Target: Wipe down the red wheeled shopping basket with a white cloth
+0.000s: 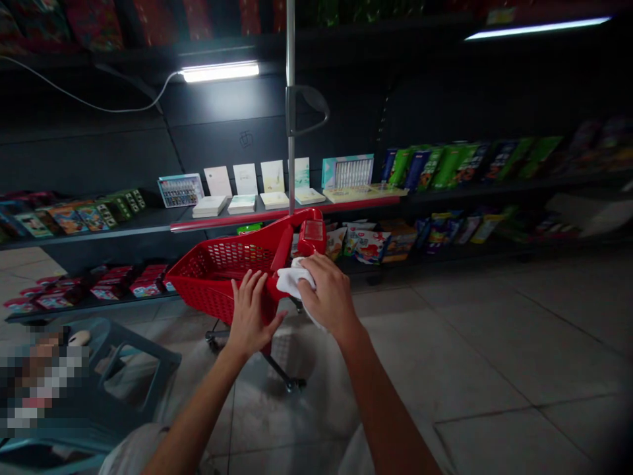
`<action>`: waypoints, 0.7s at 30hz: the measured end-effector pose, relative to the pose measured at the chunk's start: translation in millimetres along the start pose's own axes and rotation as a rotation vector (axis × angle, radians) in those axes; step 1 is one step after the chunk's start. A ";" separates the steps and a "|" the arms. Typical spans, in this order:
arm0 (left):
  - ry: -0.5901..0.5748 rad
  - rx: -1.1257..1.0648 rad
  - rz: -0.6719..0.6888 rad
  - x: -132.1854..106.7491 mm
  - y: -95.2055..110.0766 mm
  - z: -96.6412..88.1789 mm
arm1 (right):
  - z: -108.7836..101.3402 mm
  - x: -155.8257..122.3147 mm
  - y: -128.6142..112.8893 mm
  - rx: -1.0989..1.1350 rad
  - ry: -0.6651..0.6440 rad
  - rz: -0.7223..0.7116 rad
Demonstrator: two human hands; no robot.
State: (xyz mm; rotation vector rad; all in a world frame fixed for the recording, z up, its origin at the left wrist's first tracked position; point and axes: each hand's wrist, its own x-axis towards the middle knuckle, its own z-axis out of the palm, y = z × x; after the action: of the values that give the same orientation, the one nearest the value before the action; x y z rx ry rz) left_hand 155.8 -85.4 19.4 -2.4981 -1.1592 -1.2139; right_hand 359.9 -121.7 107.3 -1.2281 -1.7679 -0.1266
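Observation:
A red plastic shopping cart (212, 293) with perforated basket walls stands on wheels in front of me. My left hand (251, 316) lies on its near side by the corner, fingers stretched out and thumb apart. My right hand (330, 290) is closed round a white cloth (293, 280), which is pressed against the cart's red handle bar. Part of the cloth hangs below my palm. At the far end of the handle is a red holder (312, 231) with a square panel. A grey pole (291, 171) with a dark loop grip rises behind the handle.
Behind the cart run dark shelves with notebooks (210, 206), boxed pen sets (347, 173) and green and blue snack bags (451, 165). Red boxes (115, 282) line the bottom shelf. A blue-grey plastic stool (143, 353) stands at lower left, its top partly blurred out. Tiled floor (475, 343) extends to the right.

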 end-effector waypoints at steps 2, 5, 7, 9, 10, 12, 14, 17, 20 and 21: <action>0.059 0.001 -0.024 2.1 0.3 2.3 | 0.9 0.0 -8.9 0.043 -0.043 -0.018; 0.161 -0.004 -0.090 2.5 -6.7 3.1 | 3.1 -1.5 -22.4 0.089 -0.088 -0.043; 0.206 -0.021 -0.122 1.7 -13.8 0.8 | 5.4 -3.0 -29.6 0.103 -0.116 -0.071; 0.233 -0.045 -0.136 0.3 -20.7 -3.6 | 8.8 -3.5 -33.2 0.119 -0.138 -0.113; 0.247 -0.056 -0.140 -0.6 -23.6 -6.2 | 10.9 -3.0 -33.2 0.129 -0.144 -0.136; 0.280 -0.076 -0.149 -3.0 -28.6 -11.8 | 15.5 0.4 -29.3 0.149 -0.150 -0.185; 0.321 -0.093 -0.155 -6.3 -33.2 -17.1 | 20.1 6.6 -21.5 0.162 -0.157 -0.240; 0.373 -0.119 -0.153 -13.1 -40.9 -23.7 | 25.4 17.2 -8.1 0.186 -0.160 -0.309; 0.393 -0.148 -0.165 -19.7 -49.4 -28.6 | 29.6 23.8 0.1 0.221 -0.156 -0.335; 0.398 -0.157 -0.170 -21.3 -52.1 -29.9 | 31.2 24.9 1.4 0.231 -0.157 -0.339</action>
State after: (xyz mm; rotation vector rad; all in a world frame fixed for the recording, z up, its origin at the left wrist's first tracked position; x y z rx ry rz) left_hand 93.4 -74.1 13.7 -2.1420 -1.2225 -1.8085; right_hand 340.1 -87.0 108.0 -0.7851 -2.0531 -0.0197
